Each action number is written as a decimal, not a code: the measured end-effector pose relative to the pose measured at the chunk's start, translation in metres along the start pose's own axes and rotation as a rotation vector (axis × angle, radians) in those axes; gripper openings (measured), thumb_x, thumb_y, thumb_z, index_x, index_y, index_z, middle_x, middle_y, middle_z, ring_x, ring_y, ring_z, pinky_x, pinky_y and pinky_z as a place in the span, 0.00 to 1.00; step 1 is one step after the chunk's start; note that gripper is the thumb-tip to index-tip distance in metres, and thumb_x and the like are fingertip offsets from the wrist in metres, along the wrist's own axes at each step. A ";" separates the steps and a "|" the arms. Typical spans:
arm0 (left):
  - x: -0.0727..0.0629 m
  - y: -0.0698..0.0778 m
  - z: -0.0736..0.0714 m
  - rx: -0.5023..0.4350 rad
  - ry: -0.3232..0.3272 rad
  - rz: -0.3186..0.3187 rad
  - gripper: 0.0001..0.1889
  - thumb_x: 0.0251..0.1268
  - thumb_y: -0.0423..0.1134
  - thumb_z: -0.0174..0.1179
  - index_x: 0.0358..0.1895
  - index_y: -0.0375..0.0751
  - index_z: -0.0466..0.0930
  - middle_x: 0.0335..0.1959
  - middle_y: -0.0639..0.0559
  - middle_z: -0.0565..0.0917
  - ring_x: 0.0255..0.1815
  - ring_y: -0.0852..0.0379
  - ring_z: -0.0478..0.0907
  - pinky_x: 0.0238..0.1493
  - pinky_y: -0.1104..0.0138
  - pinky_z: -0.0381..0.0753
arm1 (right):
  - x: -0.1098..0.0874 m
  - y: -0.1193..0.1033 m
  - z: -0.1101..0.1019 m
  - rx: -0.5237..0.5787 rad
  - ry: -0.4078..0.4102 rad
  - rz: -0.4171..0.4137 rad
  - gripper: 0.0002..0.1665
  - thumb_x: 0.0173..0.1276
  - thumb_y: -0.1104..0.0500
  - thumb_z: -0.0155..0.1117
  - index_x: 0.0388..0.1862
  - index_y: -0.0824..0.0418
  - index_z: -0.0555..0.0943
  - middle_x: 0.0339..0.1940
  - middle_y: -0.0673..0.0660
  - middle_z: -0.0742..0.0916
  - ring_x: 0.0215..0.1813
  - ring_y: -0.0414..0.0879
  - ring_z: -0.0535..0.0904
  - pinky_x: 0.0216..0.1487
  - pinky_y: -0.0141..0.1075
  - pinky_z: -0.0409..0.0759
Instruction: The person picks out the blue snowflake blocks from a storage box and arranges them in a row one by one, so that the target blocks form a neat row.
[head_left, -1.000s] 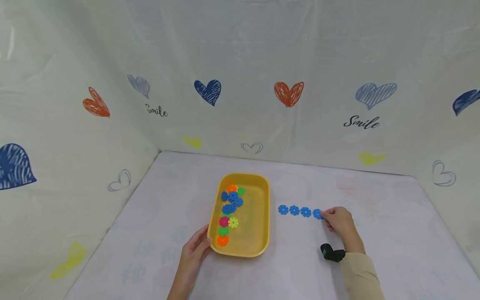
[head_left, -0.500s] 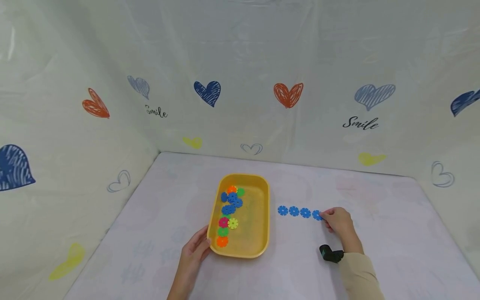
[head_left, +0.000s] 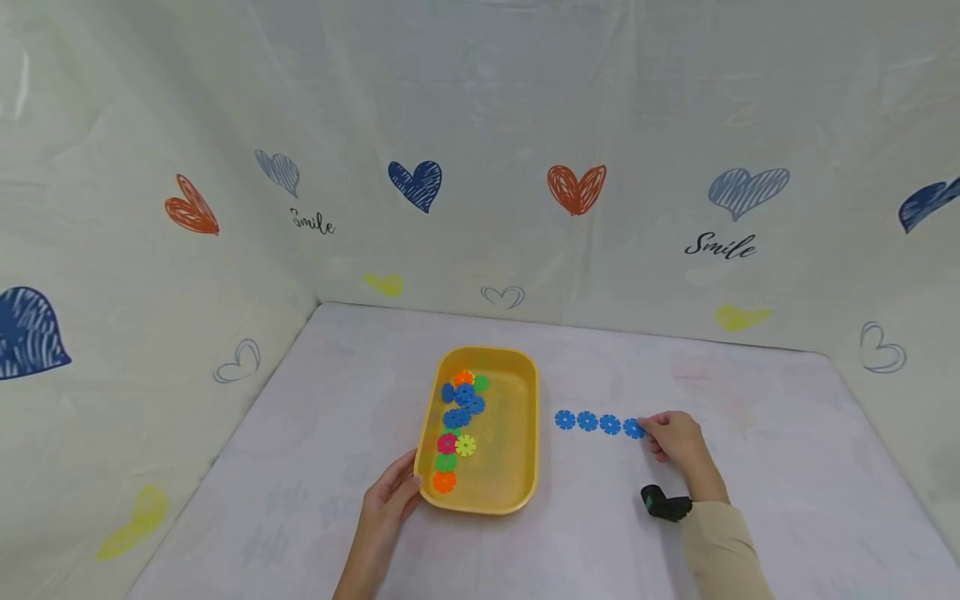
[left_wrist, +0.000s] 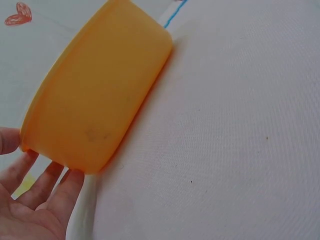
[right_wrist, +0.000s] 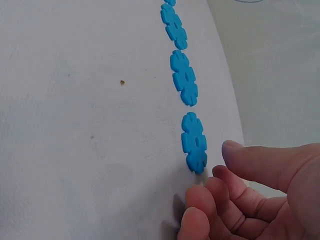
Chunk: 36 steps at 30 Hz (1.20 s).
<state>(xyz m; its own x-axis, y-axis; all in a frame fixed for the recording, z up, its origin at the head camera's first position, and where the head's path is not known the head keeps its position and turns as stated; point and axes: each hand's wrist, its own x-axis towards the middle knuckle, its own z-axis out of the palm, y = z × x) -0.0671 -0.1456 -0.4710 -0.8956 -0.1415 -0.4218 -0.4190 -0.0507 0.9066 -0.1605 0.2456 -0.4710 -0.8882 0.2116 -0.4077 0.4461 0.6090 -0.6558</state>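
A yellow plastic tray [head_left: 497, 500] stands on the table, with several flower-shaped plastic discs along its left side. My left hand [head_left: 387, 497] grips the tray's near left corner, thumb at the rim and fingers against the outer wall; the left wrist view has this hand [left_wrist: 37, 200] at the wall's lower end. Right of the tray, blue flower discs [head_left: 587, 421] lie flat in a row. At the row's right end, my right hand [head_left: 678, 442] is beside the last blue disc [right_wrist: 194, 142]. In the right wrist view its thumb and fingertips are parted, just off that disc's edge.
Inside the tray are more blue discs [head_left: 465, 394], a pink disc [head_left: 447, 443], a yellow disc [head_left: 466, 446] and orange discs [head_left: 444, 482]. A black wrist device [head_left: 663, 504] sits at the right sleeve. A wall sheet printed with hearts [head_left: 576, 190] borders the table's far edge.
My right thumb and fingertips have shifted slightly off the last blue disc toward its upper right edge. The left hand and the tray stay in place.
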 end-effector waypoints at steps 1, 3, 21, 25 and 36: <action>0.000 0.000 0.000 0.001 0.000 -0.001 0.26 0.67 0.43 0.53 0.67 0.40 0.64 0.66 0.39 0.68 0.62 0.47 0.71 0.57 0.63 0.77 | 0.000 -0.001 -0.001 0.011 -0.004 -0.008 0.20 0.70 0.54 0.53 0.44 0.73 0.72 0.22 0.56 0.77 0.24 0.44 0.72 0.25 0.29 0.75; 0.000 0.000 0.000 0.004 0.001 -0.004 0.26 0.67 0.43 0.53 0.67 0.40 0.64 0.66 0.39 0.68 0.62 0.47 0.71 0.57 0.62 0.77 | -0.001 -0.003 -0.003 0.024 -0.003 -0.028 0.21 0.69 0.54 0.53 0.46 0.73 0.72 0.23 0.57 0.77 0.25 0.44 0.73 0.25 0.30 0.75; -0.002 0.001 0.001 0.005 0.008 0.000 0.26 0.67 0.42 0.52 0.67 0.39 0.64 0.66 0.39 0.68 0.62 0.47 0.71 0.57 0.62 0.76 | -0.014 -0.073 0.021 0.188 -0.075 -0.425 0.25 0.65 0.46 0.59 0.49 0.65 0.75 0.45 0.62 0.84 0.44 0.52 0.80 0.48 0.41 0.82; -0.003 0.001 0.001 0.003 0.007 0.007 0.26 0.67 0.43 0.53 0.67 0.38 0.64 0.66 0.38 0.68 0.62 0.47 0.71 0.57 0.63 0.77 | -0.019 -0.093 0.035 0.208 -0.116 -0.472 0.23 0.65 0.49 0.60 0.50 0.65 0.76 0.45 0.61 0.84 0.46 0.55 0.79 0.48 0.40 0.83; -0.001 0.000 0.001 0.006 0.009 0.013 0.26 0.67 0.43 0.53 0.67 0.38 0.64 0.66 0.37 0.68 0.61 0.47 0.71 0.56 0.63 0.78 | -0.032 -0.135 0.068 0.219 -0.219 -0.475 0.18 0.64 0.58 0.61 0.51 0.67 0.77 0.46 0.59 0.84 0.46 0.47 0.80 0.54 0.42 0.79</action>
<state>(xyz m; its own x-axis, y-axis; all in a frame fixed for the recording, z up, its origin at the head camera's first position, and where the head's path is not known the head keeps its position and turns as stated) -0.0664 -0.1445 -0.4705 -0.8997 -0.1507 -0.4098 -0.4081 -0.0432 0.9119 -0.1854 0.1046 -0.4123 -0.9639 -0.2251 -0.1424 0.0357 0.4208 -0.9065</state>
